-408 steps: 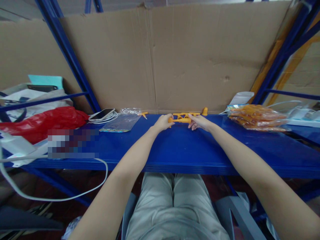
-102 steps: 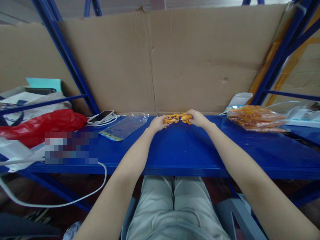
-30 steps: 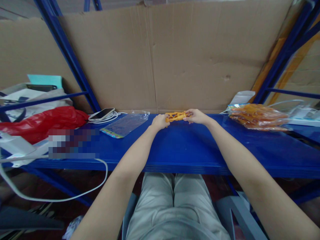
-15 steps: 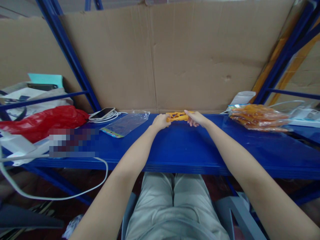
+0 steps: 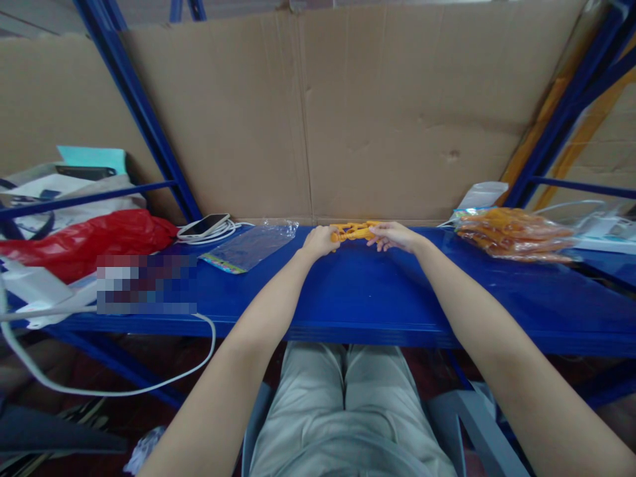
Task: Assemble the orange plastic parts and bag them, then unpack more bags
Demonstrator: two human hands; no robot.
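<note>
A small orange plastic piece (image 5: 354, 231) is held between both hands at the back of the blue shelf (image 5: 358, 291), close to the cardboard wall. My left hand (image 5: 319, 241) is closed round its left end. My right hand (image 5: 392, 235) pinches its right end with the fingertips. The piece is just above the shelf surface. A flat clear plastic bag (image 5: 250, 246) lies empty to the left of my left hand.
A phone (image 5: 203, 226) on a coiled white cable lies at the back left, beside a red bag (image 5: 82, 243). A bag of orange parts (image 5: 511, 233) lies at the right. Blue rack posts (image 5: 144, 126) stand on both sides. A white cable (image 5: 114, 391) hangs off the front edge.
Over the last second both hands stay on the orange piece; my right hand's fingers have shifted slightly along its right end. The loose orange bits seen much earlier on the shelf are gone from view.
</note>
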